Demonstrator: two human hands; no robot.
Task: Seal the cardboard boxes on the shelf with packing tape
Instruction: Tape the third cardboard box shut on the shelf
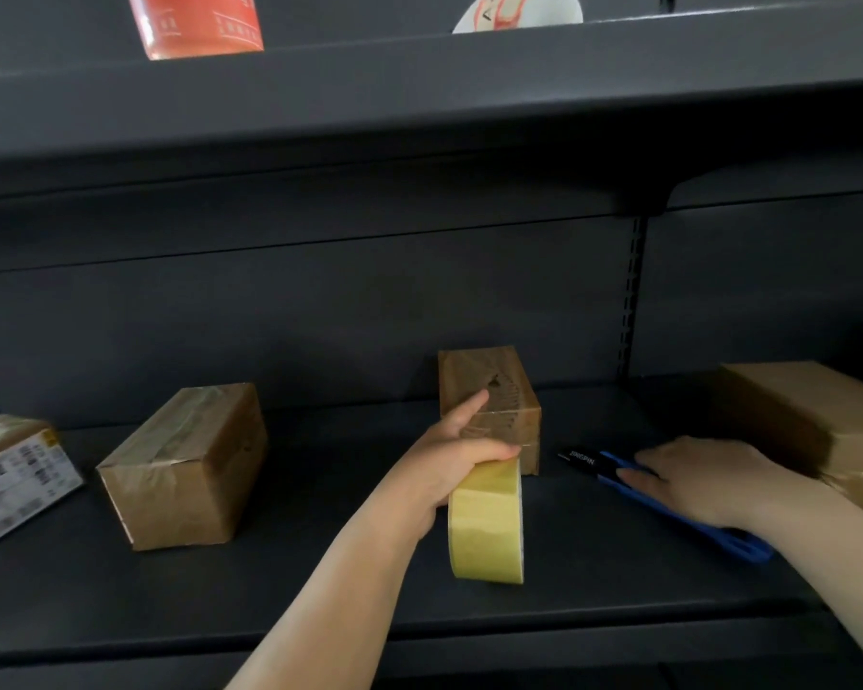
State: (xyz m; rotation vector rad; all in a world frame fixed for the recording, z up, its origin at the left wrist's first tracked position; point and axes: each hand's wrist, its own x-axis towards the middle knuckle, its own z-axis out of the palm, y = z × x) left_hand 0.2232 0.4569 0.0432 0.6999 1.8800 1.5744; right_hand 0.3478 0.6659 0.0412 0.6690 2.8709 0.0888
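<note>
Head view: I see my left hand (pixel 457 453) gripping the yellow tape roll (pixel 487 522) on edge, just near of the small middle box (pixel 489 398) on the dark shelf (pixel 320 590). My right hand (pixel 703 478) lies flat, fingers relaxed, on a blue utility knife (pixel 668 505) beside the right box (pixel 813 420). A taped box (pixel 185 465) sits far left.

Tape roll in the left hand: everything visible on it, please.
The tape roll is wide, pale yellow and glossy, seen nearly edge-on, so its core is hidden. It stands upright on its rim, though whether it rests on the dark shelf is unclear. The left hand grips its top. It sits in front of the small cardboard box. No loose tape end shows.
</note>
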